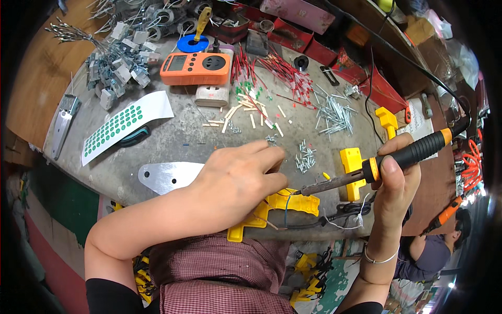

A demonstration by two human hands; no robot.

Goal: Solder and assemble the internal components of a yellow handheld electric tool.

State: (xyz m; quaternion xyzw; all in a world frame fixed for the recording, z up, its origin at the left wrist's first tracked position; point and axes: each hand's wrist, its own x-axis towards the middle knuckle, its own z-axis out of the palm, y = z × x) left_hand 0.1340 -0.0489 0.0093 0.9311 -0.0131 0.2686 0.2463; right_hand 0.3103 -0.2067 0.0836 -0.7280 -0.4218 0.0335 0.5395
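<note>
Two hands at one joint — my left hand (238,180) lies fingers curled, pinning the yellow moulded plastic bracket (285,206) at the table's near edge; what the fingertips pinch is hidden. My right hand (395,180) is wrapped tight around the black-and-orange soldering iron (376,166), its tip just beside my left fingers — a slip could burn them. Green-dot sticker sheet (117,125), orange meter (194,68) and loose screws (305,157) crowd the grey tabletop (172,141).

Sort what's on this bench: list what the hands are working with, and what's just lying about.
In use:
- soldering iron, gripped in right hand
- yellow plastic part with wires, under left hand

Lying about:
- orange meter
- green dot sticker sheet
- red-sleeved leads
- metal plate
- loose pins
</note>
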